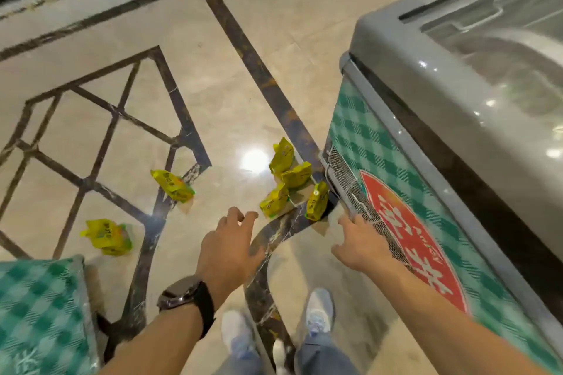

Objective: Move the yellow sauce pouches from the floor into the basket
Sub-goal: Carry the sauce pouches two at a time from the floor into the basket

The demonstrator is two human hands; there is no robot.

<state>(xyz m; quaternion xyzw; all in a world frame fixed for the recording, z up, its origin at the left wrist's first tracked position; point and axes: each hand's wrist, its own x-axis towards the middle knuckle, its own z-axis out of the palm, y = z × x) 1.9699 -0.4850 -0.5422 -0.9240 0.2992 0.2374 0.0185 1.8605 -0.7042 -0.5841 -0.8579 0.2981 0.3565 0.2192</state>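
Left hand [228, 250] and right hand [362, 243] both loose-fingered and empty above the floor [213, 85]; four yellow sauce pouches [274, 201] clustered just beyond and between them, two stray pouches [172, 186] farther left of the left hand, chest freezer [457, 100] beside the right hand

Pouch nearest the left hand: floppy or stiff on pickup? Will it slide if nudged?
Probably floppy: the pouch looks creased and bulged, so it should sag from a pinched edge. Likely light for its size, since it seems to sit tilted up, not flat. The polished floor reflects glare, so a nudge would likely skid it.
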